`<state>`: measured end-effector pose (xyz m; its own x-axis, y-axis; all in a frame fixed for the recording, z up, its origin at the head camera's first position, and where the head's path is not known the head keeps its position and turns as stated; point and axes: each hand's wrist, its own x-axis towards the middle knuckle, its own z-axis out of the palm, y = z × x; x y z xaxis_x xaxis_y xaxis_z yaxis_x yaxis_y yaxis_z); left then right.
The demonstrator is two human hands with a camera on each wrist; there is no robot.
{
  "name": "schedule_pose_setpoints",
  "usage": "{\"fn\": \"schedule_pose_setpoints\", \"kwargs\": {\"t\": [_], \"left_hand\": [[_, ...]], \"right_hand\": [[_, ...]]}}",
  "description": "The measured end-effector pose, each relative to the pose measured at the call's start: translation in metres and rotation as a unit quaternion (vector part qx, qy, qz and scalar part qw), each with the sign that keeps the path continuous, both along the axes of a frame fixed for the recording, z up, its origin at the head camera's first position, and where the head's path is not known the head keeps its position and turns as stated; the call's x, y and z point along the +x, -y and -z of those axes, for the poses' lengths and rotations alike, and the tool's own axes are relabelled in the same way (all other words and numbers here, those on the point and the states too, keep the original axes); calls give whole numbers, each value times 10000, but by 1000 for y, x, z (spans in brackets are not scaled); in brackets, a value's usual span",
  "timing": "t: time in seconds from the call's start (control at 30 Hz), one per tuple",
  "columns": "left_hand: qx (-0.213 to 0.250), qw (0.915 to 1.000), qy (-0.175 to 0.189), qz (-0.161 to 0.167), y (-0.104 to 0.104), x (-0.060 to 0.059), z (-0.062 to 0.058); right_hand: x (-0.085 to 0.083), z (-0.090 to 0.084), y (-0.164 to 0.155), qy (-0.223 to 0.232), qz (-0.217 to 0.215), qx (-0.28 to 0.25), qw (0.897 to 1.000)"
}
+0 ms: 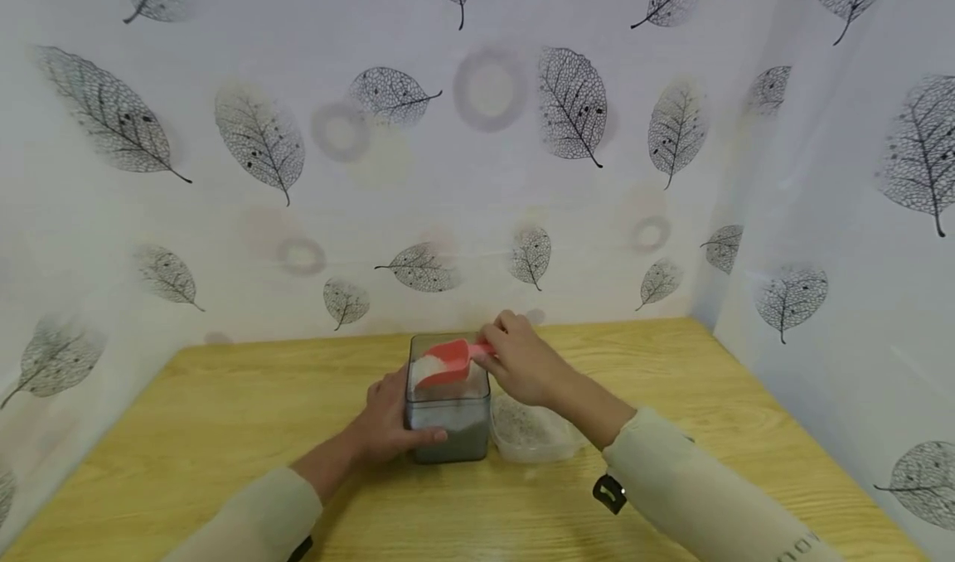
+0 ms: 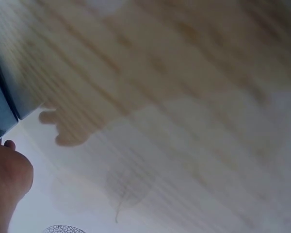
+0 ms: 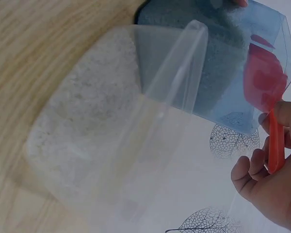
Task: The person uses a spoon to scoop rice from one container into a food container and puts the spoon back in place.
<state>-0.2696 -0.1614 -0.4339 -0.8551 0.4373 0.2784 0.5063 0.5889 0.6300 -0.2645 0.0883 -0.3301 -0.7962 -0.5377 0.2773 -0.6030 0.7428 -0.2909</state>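
Observation:
In the head view my right hand grips the handle of a red scoop, which carries white grains that look like rice. The scoop is tilted inside the top of a bluish see-through bin. Through the bin's wall in the right wrist view, the scoop's bowl shows above a layer of grains. My left hand holds the bin's left side, thumb across the front. Right of the bin stands a clear plastic tub with whitish grains in it, seen close up in the right wrist view.
The bin and tub stand side by side on a wood-grain table. A leaf-printed white curtain hangs behind the table and along its sides. A black strap piece sits at the right sleeve.

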Motion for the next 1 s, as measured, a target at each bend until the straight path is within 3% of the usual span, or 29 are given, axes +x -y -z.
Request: {"fn": "schedule_pose_setpoints", "kwargs": {"t": [0.4, 0.73, 1.0], "left_hand": [[-10, 9999, 149, -40, 0, 0, 0], [37, 9999, 121, -31, 0, 0, 0], [7, 9999, 89, -60, 0, 1, 0]], "right_hand": [[3, 4, -15, -96, 90, -344, 9993], [4, -3, -38, -774, -52, -662, 9948], [10, -2, -61, -915, 147, -875, 9918]]}}
